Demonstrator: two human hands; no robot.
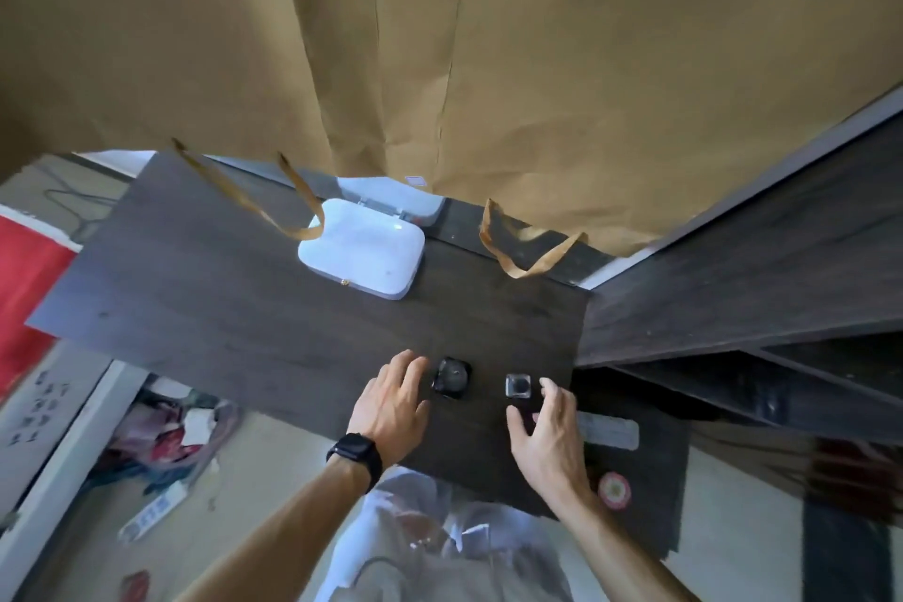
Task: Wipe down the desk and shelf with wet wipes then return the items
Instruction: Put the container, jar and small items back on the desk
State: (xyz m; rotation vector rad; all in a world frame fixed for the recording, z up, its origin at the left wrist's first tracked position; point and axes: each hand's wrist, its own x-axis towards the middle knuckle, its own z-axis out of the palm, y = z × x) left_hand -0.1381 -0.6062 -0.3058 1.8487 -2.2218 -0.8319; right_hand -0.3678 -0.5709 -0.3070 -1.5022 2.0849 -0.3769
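While both hands hover low over the near edge of the desk [234,308], neither grips anything. The left hand [393,403], black watch [355,457] on the wrist, is flat with fingers straight and spread. The right hand [549,440] is loosely cupped, thumb and forefinger apart, holding nothing. Two small items sit between them, side by side and apart: a dark round lump [452,379] just right of the left fingertips, and a small square glass jar [518,386] just left of the right forefinger. Left hand is nearer the lump, right hand nearer the jar, and each item lies inward of its hand, toward the gap. Both items are squat with no clear long axis, so approach angle probably matters little. Whether any fingertip touches an item cannot be told. The shelf [708,298] runs off the desk's right side, so the right hand is likely the handier one for putting things back there. A white box [361,254] with its lid flipped open sits at the back middle of the desk, well apart from the hands. No wipe shows in either hand, and whether the box holds wipes cannot be told. A brown paper bag [488,54] hangs close to the camera, blocking the whole upper view and the desk's far edge, its handles dangling by the box. A grey strip [611,430] beyond the right hand is blurred and partly covered, and the lump is too dark to identify.
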